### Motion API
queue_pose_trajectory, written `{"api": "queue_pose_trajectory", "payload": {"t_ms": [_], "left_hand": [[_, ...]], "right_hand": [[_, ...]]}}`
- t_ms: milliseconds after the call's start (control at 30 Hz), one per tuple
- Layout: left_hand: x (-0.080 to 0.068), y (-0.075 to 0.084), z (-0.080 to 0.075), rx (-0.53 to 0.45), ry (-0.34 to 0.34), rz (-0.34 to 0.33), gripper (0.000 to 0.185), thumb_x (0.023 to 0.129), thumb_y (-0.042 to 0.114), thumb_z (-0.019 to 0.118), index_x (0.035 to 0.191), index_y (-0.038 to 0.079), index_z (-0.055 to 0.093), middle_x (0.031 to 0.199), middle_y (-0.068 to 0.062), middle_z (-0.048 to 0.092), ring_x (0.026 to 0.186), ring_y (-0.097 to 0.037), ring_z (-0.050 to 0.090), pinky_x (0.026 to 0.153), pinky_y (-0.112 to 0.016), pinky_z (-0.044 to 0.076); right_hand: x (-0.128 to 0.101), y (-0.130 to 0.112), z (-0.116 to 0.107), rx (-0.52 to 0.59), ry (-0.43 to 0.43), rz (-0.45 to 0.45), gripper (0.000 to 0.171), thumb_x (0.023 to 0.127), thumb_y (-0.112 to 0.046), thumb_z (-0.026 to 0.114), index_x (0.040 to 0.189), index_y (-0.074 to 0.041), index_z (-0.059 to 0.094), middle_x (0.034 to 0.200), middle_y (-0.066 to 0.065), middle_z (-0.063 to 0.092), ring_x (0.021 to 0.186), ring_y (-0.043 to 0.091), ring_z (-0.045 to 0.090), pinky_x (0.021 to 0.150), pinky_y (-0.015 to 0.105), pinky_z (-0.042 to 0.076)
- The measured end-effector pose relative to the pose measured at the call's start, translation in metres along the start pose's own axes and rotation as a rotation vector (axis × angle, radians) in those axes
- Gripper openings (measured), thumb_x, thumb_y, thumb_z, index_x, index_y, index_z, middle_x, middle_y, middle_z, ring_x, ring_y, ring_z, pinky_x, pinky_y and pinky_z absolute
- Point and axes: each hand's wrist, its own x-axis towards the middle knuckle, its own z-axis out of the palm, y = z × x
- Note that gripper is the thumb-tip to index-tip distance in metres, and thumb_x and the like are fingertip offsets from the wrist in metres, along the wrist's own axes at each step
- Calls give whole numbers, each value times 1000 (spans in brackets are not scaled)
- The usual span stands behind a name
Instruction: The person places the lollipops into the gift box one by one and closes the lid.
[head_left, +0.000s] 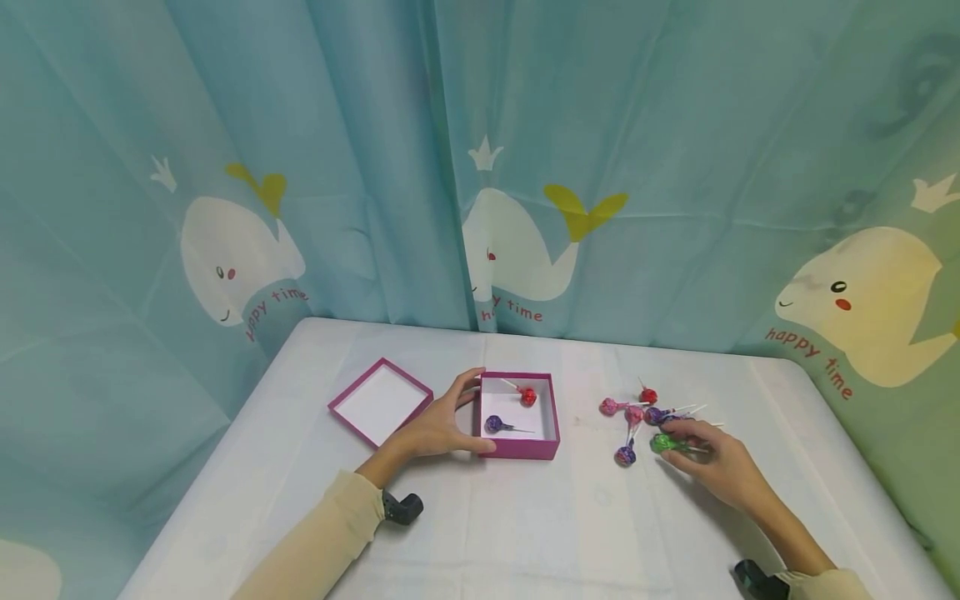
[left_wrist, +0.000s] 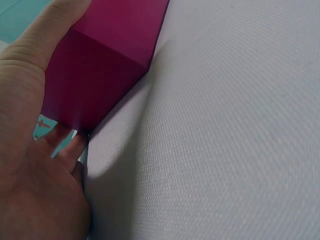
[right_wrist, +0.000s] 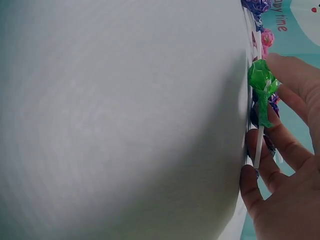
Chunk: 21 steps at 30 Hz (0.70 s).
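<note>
1. The left hand (head_left: 442, 425) is clamped on the box (head_left: 521, 450), thumb against the front wall and fingers reaching round towards the back. This looks like a sound hold for steadying it; light pressure should do, as a hard squeeze could bow the walls.

2. The right hand (head_left: 720, 467) is well apart from the left, over the loose cluster on the table (head_left: 525, 533). Its thumb and fingers lie about the green lollipop (head_left: 662, 443), at the cluster's near side. Whether they pinch it or only surround it, one cannot tell.

3. In the right wrist view the thumb is beside the green head, and the stick runs in front of the other fingers. A thumb-and-index pinch on the wrapped head would likely be surer than one on the thin stick, which may twist.

4. Purple lollipops (head_left: 655, 416) lie just behind, partly covered by the hand. Lifting straight up rather than dragging should avoid hooking their sticks.

5. The pink lollipops (head_left: 609, 406) are to the left; the round heads may roll if a fingertip brushes them.

6. The box holds a red lollipop (head_left: 528, 397) towards the back and a purple one nearer the front. A knock could shift both, so the left hand matters.

7. The lid (head_left: 375, 406) lies beside the left hand; that wrist is best not swept sideways.
</note>
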Motion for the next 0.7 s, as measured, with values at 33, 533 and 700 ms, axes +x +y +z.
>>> {"api": "queue_pose_trajectory", "payload": {"t_ms": [33,533,700], "left_hand": [[0,0,0,0,1,3,115,76,38,92,162,36,16,169,-5,22,153,-29,29,120,-53,31],[-2,1,2,9,13,-16,115,76,39,92,163,33,17,169,-5,23,153,-29,30,118,-57,33],[-1,1,1,14,12,-9,116,76,38,92,163,30,17,169,-5,23,153,-29,30,118,-57,33]], "right_hand": [[0,0,0,-6,-2,4,38,81,-15,89,116,-14,75,106,3,74,93,13,65,78,27,56],[-1,2,4,-37,-24,54,30,81,-15,88,109,-13,76,108,8,73,90,13,63,74,27,55],[1,3,4,-36,-26,66,29,81,-14,87,108,-14,76,106,6,73,88,8,61,73,27,54]]}}
